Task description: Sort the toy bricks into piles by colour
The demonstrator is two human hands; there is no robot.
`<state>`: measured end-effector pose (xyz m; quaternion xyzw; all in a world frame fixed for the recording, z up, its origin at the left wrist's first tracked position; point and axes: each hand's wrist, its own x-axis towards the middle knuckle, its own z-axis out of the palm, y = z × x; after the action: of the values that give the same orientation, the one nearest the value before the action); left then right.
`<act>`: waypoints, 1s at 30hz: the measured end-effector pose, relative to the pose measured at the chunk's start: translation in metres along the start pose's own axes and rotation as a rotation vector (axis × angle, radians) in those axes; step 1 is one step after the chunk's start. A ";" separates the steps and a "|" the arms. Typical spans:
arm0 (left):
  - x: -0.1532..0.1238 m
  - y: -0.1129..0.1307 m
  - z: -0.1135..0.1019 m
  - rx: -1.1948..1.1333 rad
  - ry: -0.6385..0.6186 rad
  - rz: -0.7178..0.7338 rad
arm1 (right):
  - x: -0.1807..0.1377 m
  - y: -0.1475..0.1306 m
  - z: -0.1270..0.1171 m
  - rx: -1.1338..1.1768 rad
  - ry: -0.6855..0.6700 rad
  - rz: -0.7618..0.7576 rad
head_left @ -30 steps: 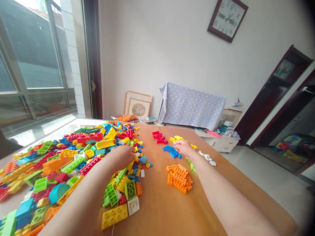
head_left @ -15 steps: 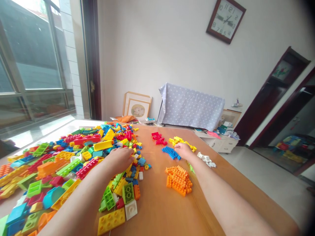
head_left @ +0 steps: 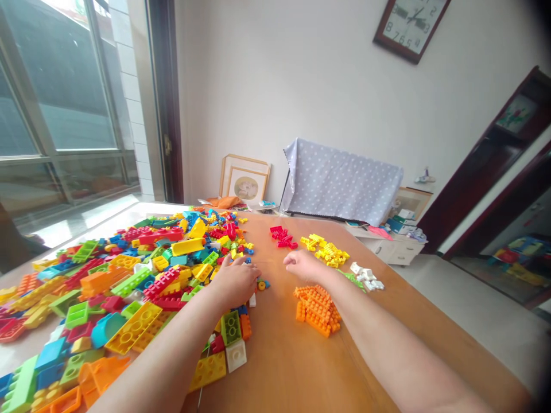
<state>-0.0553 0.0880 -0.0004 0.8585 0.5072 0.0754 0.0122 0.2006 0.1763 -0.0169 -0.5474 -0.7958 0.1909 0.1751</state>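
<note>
Bricks [head_left: 129,281] heaped the table's [head_left: 275,367] left side. Your left hand [head_left: 235,281] lay spread on their edge; your right hand [head_left: 301,265] curled loosely, contents unclear. Light, hard, slick plastic, probably: pinch the sides.

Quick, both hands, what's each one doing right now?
Left hand: palm down on the brick pile, grip hidden.
Right hand: curled; contents cannot be told.

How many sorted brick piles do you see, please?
5: red pile farthest, yellow pile beside it, white pile and green pile past the forearm, orange pile nearest; right hand may hide more.
</note>
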 end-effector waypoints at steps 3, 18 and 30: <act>0.000 -0.001 0.004 0.003 0.010 -0.008 | -0.003 -0.017 0.013 -0.041 -0.100 -0.085; -0.001 -0.006 -0.004 -0.004 0.000 -0.034 | -0.012 -0.050 0.023 0.039 -0.251 -0.086; -0.001 -0.007 -0.007 -0.045 -0.033 -0.056 | -0.022 -0.037 -0.007 0.748 -0.265 0.076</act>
<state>-0.0626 0.0902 0.0053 0.8445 0.5290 0.0721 0.0419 0.1822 0.1441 0.0063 -0.4455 -0.6664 0.5427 0.2508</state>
